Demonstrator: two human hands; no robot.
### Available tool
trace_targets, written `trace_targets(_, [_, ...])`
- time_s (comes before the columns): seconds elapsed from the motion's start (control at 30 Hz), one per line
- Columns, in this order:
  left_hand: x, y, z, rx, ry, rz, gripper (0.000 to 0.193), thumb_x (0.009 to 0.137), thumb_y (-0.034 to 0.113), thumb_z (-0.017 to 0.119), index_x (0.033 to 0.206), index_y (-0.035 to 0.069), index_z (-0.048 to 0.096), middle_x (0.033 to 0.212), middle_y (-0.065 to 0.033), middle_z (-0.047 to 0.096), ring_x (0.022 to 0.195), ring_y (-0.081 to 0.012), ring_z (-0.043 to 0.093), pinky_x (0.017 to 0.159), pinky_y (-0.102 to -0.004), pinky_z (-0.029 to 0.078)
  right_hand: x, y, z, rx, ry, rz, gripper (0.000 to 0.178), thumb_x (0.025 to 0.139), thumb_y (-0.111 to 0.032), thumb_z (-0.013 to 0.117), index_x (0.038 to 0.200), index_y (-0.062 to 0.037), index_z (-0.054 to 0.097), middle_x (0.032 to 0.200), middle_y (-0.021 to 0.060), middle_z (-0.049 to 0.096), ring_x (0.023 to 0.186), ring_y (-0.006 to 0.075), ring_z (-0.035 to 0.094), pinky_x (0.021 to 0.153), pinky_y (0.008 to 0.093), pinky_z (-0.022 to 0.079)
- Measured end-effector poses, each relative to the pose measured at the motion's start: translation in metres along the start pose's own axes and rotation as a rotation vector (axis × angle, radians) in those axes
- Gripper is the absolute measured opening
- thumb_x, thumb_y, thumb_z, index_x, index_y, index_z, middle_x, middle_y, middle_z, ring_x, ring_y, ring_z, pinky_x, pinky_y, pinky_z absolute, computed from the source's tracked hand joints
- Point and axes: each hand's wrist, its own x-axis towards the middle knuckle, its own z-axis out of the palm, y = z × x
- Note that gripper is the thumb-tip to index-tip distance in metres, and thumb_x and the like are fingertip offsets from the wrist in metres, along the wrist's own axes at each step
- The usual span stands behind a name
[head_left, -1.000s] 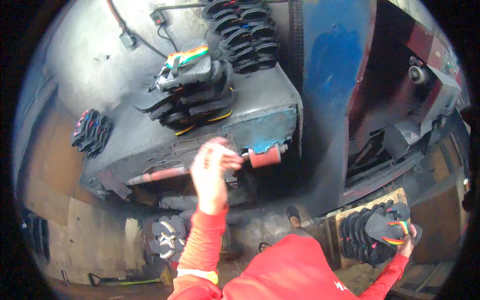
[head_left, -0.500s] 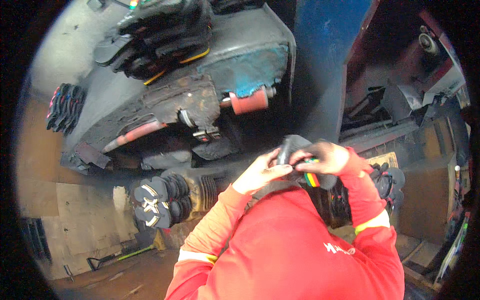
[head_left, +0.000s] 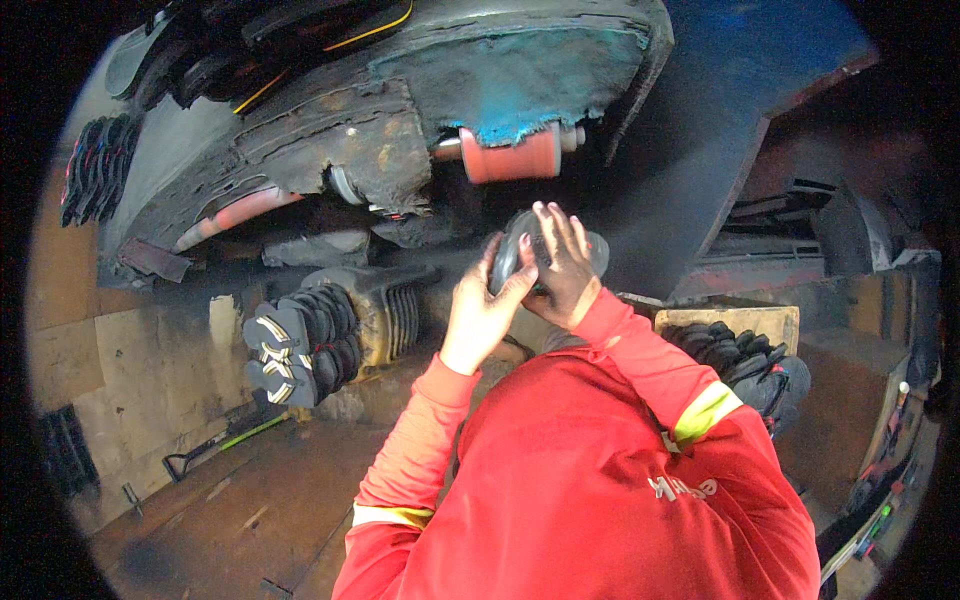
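Note:
Between both hands, in front of my chest, is a dark flip-flop (head_left: pixel 510 256), its sole partly covered by my fingers. My left hand (head_left: pixel 484 308) grips its left side, thumb pointing up across it. Over its right part lies my right hand (head_left: pixel 562 268), fingers fairly straight and pressed against it. Just beyond the hands, a red sanding roller (head_left: pixel 512 156) sits on a shaft under the machine's edge, apart from the flip-flop. The straps are mostly hidden.
A dusty machine housing (head_left: pixel 520 70) with a blue patch spans the far side. More dark flip-flops stand stacked at left (head_left: pixel 290 345), at far left (head_left: pixel 98 165) and in a box at right (head_left: pixel 740 350). A second red roller (head_left: pixel 235 213) is lower left on the machine.
Both hands have moved forward and left with the flip-flop, closer to the red roller. My right hand has gone from fingering the striped strap to lying over the flip-flop. The view has shifted.

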Motion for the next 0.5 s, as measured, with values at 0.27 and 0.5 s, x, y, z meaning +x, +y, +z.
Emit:
trace_targets(0.27, [0.032, 0.03, -0.002, 0.419, 0.144, 0.063, 0.029, 0.088, 0.024, 0.072, 0.104, -0.001, 0.067, 0.099, -0.0244, 0.068, 0.095, -0.0415, 0.067, 0.08, -0.042, 0.053, 0.016, -0.006, 0.071, 0.193, 0.04, 0.151, 0.067, 0.087, -0.022, 0.061, 0.146, 0.0006, 0.038, 0.161, 0.0279, 0.015, 0.148, 0.051, 0.014, 0.117, 0.0655, 0.017])
trace_targets(0.5, [0.059, 0.038, -0.003, 0.594, 0.146, 0.019, 0.027, 0.085, 0.023, 0.075, 0.087, -0.003, 0.069, 0.076, -0.0256, 0.067, 0.074, -0.0399, 0.071, 0.061, -0.0407, 0.054, 0.029, -0.012, 0.079, 0.175, -0.196, 0.336, 0.071, 0.086, -0.029, 0.067, 0.143, 0.0026, 0.04, 0.157, 0.0326, 0.024, 0.148, 0.0458, 0.021, 0.122, 0.0548, 0.014])
